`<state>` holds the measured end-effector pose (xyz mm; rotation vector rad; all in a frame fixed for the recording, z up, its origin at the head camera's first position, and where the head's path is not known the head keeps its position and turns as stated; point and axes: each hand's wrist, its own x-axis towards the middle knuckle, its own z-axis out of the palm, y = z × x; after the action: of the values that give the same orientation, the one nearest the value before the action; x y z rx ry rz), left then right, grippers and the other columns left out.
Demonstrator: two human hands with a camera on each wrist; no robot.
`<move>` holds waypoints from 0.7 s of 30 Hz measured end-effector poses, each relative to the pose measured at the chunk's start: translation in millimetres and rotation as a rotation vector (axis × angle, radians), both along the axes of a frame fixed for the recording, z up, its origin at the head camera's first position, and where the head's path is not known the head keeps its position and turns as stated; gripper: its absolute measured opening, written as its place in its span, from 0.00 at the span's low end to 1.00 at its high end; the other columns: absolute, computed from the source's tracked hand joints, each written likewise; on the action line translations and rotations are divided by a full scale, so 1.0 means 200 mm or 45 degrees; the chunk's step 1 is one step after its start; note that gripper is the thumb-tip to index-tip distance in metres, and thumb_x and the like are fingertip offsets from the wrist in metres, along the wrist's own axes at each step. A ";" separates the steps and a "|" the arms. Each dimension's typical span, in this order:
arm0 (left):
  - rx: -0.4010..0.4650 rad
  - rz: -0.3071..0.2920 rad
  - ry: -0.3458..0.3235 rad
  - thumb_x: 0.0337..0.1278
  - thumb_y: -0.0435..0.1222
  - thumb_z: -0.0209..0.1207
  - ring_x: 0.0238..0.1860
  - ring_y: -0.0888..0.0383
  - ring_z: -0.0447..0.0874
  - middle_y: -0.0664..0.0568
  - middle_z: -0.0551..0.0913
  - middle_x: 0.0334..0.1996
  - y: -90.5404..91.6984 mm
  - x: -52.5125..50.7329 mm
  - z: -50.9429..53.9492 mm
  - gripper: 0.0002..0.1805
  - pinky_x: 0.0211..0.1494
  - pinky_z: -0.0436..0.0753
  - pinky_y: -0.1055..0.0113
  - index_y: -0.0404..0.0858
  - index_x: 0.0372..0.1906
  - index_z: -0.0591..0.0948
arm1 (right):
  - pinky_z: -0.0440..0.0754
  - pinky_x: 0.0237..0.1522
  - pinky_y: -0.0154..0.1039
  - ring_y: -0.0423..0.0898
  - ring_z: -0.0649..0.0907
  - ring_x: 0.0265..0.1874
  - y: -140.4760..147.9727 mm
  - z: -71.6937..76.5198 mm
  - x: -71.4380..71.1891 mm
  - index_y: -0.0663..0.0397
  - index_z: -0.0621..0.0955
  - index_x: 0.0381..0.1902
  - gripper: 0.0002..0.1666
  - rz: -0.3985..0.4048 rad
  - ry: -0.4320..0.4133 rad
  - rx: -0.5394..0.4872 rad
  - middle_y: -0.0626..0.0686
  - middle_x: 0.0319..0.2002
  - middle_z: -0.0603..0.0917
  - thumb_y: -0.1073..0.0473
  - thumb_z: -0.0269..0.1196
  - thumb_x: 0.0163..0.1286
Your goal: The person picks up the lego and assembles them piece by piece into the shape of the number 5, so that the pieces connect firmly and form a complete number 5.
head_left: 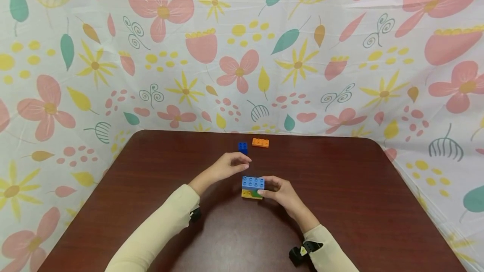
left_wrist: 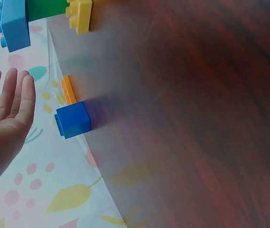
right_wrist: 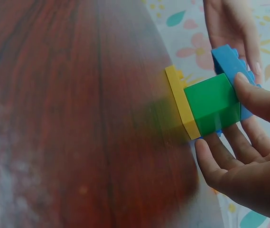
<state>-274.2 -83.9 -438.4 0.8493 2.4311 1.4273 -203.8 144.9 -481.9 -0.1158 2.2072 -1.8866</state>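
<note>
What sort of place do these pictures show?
Probably an indoor recording corner, though the wider room is out of view. Three things suggest it: a floral cloth upright behind a table, loose bricks on the tabletop, and black wrist devices.

Five bricks (head_left: 253,182), two grips (head_left: 228,166), one table (head_left: 336,175)

Screened-off indoor corner, wider room hidden

A white cloth printed with pink, yellow and teal flowers and leaves (head_left: 249,68) surrounds the far end and sides of a dark reddish-brown, wood-grained counter (head_left: 332,171) with rounded far corners. The cloth's faint creases mark it as hung fabric, and it fills the whole background, so home, office or studio cannot be told apart. Small black cameras (head_left: 296,257) strapped at both wrists suggest an arranged filming spot.
</note>
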 end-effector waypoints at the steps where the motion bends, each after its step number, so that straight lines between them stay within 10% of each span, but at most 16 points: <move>1: 0.000 0.009 0.002 0.66 0.38 0.58 0.45 0.55 0.80 0.45 0.83 0.46 0.00 -0.01 0.00 0.13 0.48 0.80 0.63 0.38 0.51 0.81 | 0.81 0.44 0.40 0.48 0.82 0.45 0.00 0.00 0.00 0.58 0.80 0.54 0.26 0.001 0.000 -0.001 0.56 0.49 0.83 0.59 0.72 0.58; 21: 0.099 0.235 0.134 0.62 0.29 0.60 0.48 0.47 0.81 0.37 0.81 0.50 0.03 -0.16 -0.02 0.15 0.50 0.81 0.59 0.34 0.53 0.79 | 0.80 0.45 0.41 0.48 0.81 0.47 0.01 -0.01 -0.01 0.58 0.80 0.54 0.26 0.012 -0.001 -0.005 0.55 0.49 0.83 0.58 0.72 0.57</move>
<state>-305.5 -77.4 -442.2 0.7504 2.6063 1.5880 -205.4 146.3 -484.2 -0.1264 2.1991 -1.8853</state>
